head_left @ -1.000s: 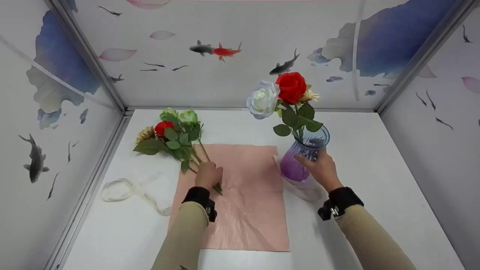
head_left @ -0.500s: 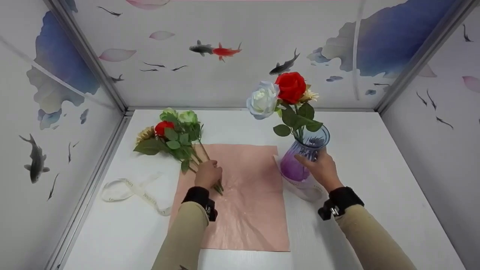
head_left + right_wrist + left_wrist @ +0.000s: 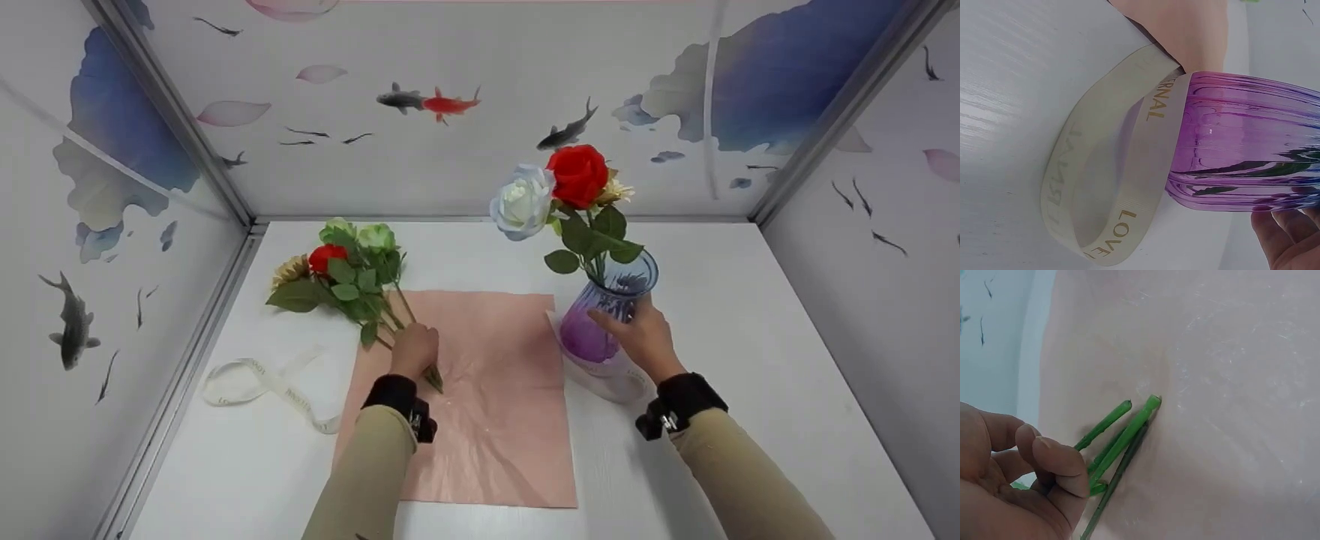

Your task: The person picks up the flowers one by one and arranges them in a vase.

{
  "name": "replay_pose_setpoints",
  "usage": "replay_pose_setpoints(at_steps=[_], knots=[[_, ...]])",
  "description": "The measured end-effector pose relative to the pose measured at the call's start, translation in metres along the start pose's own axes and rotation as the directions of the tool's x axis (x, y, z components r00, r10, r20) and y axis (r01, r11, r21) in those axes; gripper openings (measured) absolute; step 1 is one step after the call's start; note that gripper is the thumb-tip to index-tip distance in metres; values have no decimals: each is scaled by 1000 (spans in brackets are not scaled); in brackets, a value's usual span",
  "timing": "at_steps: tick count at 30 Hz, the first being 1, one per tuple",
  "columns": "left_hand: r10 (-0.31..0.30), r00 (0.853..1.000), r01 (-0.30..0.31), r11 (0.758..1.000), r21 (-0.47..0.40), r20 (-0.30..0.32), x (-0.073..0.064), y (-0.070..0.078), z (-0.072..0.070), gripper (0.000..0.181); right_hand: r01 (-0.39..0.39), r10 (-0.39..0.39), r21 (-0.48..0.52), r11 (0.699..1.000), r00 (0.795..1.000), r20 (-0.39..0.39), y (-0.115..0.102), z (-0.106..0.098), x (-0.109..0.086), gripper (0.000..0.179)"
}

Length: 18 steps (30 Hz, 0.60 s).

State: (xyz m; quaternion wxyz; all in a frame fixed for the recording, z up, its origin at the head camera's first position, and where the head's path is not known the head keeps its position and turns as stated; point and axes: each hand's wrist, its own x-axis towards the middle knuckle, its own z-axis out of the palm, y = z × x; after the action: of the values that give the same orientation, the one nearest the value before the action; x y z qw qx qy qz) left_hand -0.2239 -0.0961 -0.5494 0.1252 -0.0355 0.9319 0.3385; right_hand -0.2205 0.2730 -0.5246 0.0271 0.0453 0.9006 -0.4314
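My left hand (image 3: pixel 415 351) holds the lower stems of a bunch of artificial flowers (image 3: pixel 349 281), with a red rose, green blooms and a yellow flower at its far end. In the left wrist view, the curled fingers (image 3: pixel 1053 464) lie at the green stems (image 3: pixel 1123 439), whose cut ends point out past them. My right hand (image 3: pixel 649 337) grips the neck of a blue-and-purple glass vase (image 3: pixel 589 330) between thumb and fingers. Standing in the vase are a red rose (image 3: pixel 577 176), a pale blue-white rose (image 3: pixel 523 201) and a yellow flower, their stems partly hidden by leaves.
Pink wrapping paper (image 3: pixel 495 420) lies flat under the left hand. A pale lettered ribbon (image 3: pixel 281 390) curls on the white table at the left; another ribbon (image 3: pixel 1140 163) loops beside the vase's base. Printed panels wall the table at the back and both sides.
My left hand's fingers have shifted slightly at the stems. The right hand, the vase and its flowers keep their places; the whole head view has moved a touch.
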Motion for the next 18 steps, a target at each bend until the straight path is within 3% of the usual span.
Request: replay_pose_setpoints(at_steps=[2, 3, 4, 8, 11, 18], knots=[[-58, 998, 55, 986, -157, -16, 1, -1, -1, 35, 2, -2, 2, 1000, 1000, 0, 0, 0, 0, 109], [-109, 994, 98, 959, -266, -29, 2, -1, -2, 39, 0, 0, 4, 1000, 1000, 1, 0, -1, 0, 109], [-130, 991, 111, 945, -309, -39, 2, -1, -3, 41, -1, 1, 3, 1000, 1000, 3, -1, -1, 0, 110], [-159, 980, 104, 919, -380, -117, 0, -3, -5, 37, 1, -1, 5, 1000, 1000, 3, -1, 0, 0, 110], [-182, 972, 97, 887, -452, -149, -1, -6, -6, 33, 5, -5, 10, 1000, 1000, 1, -1, 1, 0, 109], [-273, 959, 166, 764, -623, -80, 3, -9, -12, 46, -10, 10, 2, 1000, 1000, 4, -1, 0, 0, 109]])
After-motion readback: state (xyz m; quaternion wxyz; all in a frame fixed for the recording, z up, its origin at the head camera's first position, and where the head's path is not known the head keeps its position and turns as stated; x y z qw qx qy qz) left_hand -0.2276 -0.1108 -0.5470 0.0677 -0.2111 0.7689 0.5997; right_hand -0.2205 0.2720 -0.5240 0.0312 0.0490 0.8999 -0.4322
